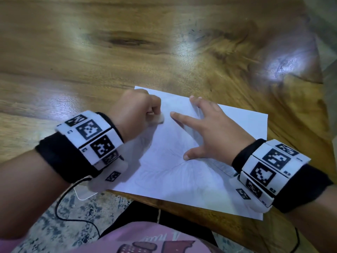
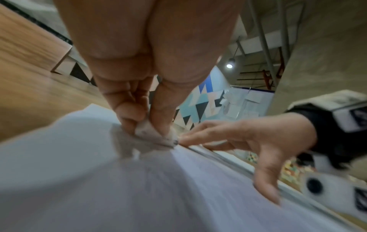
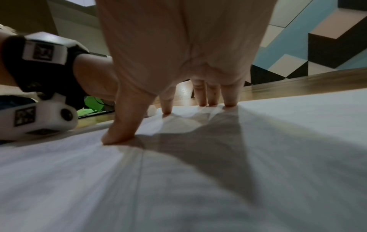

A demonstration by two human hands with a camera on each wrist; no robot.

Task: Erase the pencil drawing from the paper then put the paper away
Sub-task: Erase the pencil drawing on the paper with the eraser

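A white sheet of paper (image 1: pixel 228 136) with faint pencil lines lies on the wooden table near its front edge. My left hand (image 1: pixel 138 110) pinches a small white eraser (image 1: pixel 159 118) between thumb and fingers and presses it on the paper's upper left part. In the left wrist view the eraser (image 2: pixel 151 133) touches the paper (image 2: pixel 99 180), smudged grey at its tip. My right hand (image 1: pixel 206 128) rests spread on the sheet, its straight fingertips (image 3: pixel 230 102) and thumb pressing the paper (image 3: pixel 198 188) flat, just right of the eraser.
The wooden table (image 1: pixel 91 52) stretches far behind and to the left of the sheet. Its front edge (image 1: pixel 182 201) runs just below the paper, with a speckled floor and my lap beneath. A black cable (image 1: pixel 62 207) hangs from my left wrist.
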